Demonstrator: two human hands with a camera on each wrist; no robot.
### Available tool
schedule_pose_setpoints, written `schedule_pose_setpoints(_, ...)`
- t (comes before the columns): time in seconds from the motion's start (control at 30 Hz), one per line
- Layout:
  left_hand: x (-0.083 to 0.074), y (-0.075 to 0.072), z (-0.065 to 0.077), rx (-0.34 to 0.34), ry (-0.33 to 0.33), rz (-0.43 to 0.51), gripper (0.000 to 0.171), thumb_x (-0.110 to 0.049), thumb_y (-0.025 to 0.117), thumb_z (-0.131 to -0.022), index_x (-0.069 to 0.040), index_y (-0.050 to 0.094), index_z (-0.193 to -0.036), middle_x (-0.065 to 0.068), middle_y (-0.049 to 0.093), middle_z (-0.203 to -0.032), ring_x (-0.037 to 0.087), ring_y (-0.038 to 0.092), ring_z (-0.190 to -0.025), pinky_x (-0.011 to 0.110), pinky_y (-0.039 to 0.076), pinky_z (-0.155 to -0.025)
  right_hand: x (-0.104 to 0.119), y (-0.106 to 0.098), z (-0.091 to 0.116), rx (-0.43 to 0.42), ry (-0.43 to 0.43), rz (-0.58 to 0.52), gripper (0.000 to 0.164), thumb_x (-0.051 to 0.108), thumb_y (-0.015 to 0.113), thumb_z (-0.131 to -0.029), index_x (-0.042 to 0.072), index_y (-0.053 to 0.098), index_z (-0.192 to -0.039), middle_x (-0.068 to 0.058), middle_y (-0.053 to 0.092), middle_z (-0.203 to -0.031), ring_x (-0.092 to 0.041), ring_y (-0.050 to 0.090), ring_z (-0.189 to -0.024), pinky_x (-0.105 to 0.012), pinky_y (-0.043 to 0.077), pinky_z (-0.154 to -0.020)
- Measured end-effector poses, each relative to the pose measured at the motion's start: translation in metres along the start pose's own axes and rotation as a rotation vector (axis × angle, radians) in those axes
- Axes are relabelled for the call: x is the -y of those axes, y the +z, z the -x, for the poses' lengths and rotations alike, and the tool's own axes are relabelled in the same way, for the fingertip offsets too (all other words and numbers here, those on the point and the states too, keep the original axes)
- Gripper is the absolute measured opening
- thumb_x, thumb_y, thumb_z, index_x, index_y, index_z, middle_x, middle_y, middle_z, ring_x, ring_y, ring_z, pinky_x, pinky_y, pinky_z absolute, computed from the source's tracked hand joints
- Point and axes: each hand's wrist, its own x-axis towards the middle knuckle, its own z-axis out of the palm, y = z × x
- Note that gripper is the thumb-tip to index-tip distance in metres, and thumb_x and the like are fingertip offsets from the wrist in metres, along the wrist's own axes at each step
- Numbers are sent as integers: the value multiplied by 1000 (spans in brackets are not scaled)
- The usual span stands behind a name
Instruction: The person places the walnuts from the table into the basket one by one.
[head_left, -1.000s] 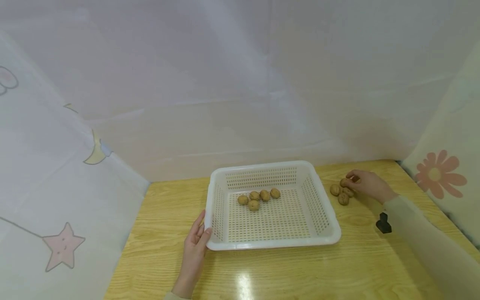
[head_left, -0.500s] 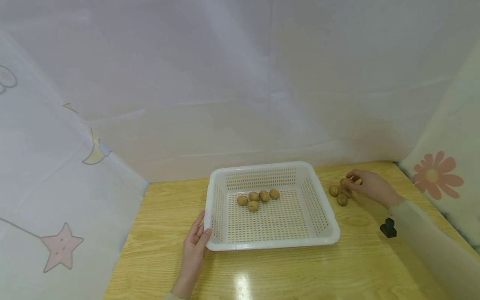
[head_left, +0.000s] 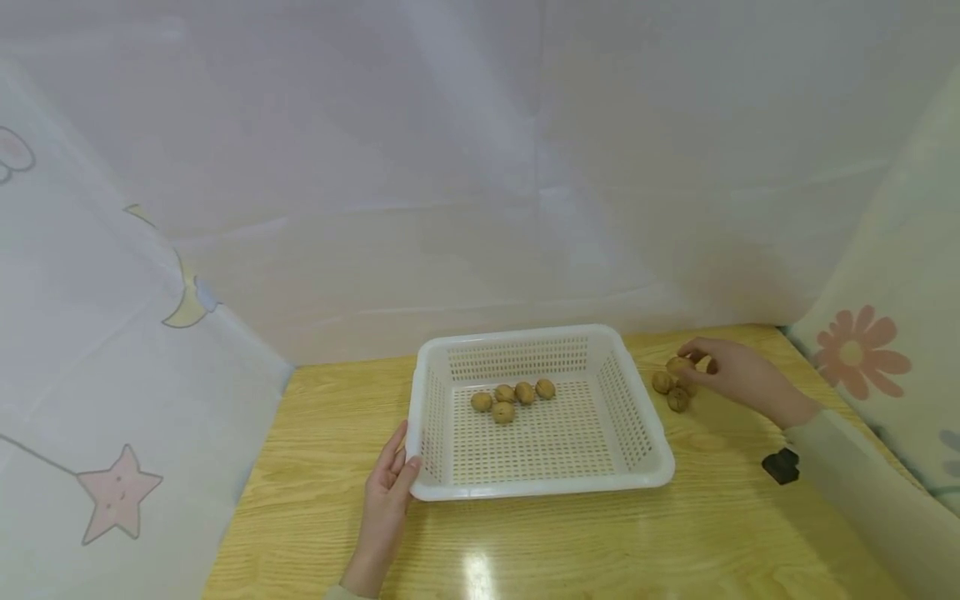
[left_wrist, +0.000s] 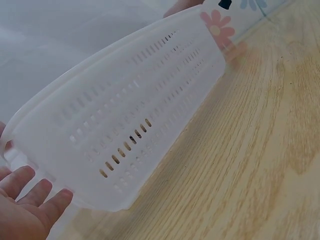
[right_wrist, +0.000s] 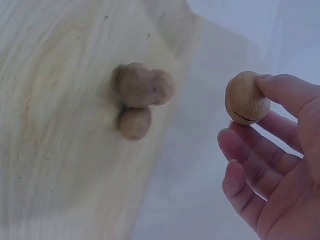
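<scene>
My right hand (head_left: 738, 379) pinches a walnut (right_wrist: 246, 97) between thumb and fingertips, and the right wrist view shows it apart from the other nuts. Three more walnuts (right_wrist: 135, 124) sit in a tight cluster on the table beneath that hand, right of the basket. The white plastic basket (head_left: 543, 488) has slotted walls and a grid floor. Several walnuts (head_left: 503, 412) lie inside it, left of its middle. My left hand (head_left: 382, 512) grips the basket's near left corner, thumb over the rim and fingers along the outer wall (left_wrist: 115, 115).
The wood-grain table (head_left: 322, 442) carries the basket near its back edge. A pale cloth wall (head_left: 480, 250) rises right behind it. Printed cloth with a star (head_left: 120, 494) and a flower (head_left: 851, 353) borders the left and right sides.
My right hand has drawn one walnut up and slightly left from the cluster. The left hand still holds the basket, and the whole head view has shifted slightly.
</scene>
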Motion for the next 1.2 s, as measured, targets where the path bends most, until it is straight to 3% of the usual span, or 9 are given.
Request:
schedule_pose_setpoints(0.2,-1,-1,1,-10,-3,-4,63,-16,53,-110,-6,23,-165,19,36,-164,31,50,-141,39,51,-108,27,-9,-3,-9,-29,10,43,42,68,-102,5,68,-123,-7,71,-109,-14,61,-80,-29,52,-61)
schedule_pose_setpoints(0.47,-2,-2,-1,7,15,-17,63,-17,51,-111,-6,22,-165,20,34,-165,33,47,-142,38,50,-109,68,-19,-16,26,-94,-33,47,40,68,-102,4,66,-132,-5,67,-112,-16,61,-87,-30,54,-66)
schedule_pose_setpoints(0.6,-2,-2,-1,7,11,-11,63,-17,52,-110,-6,22,-165,20,36,-164,31,49,-141,38,51,-108,88,-18,-26,24,-155,-37,42,35,70,-101,5,69,-131,-3,67,-111,-14,61,-89,-32,55,-73)
schedule_pose_setpoints(0.73,-3,-2,-1,3,7,1,63,-15,52,-110,-5,22,-165,21,36,-164,28,51,-140,39,52,-107,107,-17,-37,25,-210,-38,35,30,72,-100,8,70,-128,-2,67,-110,-12,61,-87,-32,55,-72)
schedule_pose_setpoints(0.9,-2,-2,0,6,7,8,63,-15,51,-110,-5,22,-165,22,37,-163,25,54,-138,40,51,-108,127,-10,-56,22,-297,-10,30,25,74,-99,10,70,-125,-1,68,-107,-9,60,-81,-30,55,-68)
schedule_pose_setpoints(1.2,0,-1,1,3,3,9,63,-16,52,-110,-7,23,-165,20,37,-164,27,51,-140,39,50,-109,156,17,-83,73,-355,-72,26,30,74,-99,13,72,-119,3,71,-101,-11,61,-78,-29,54,-66)
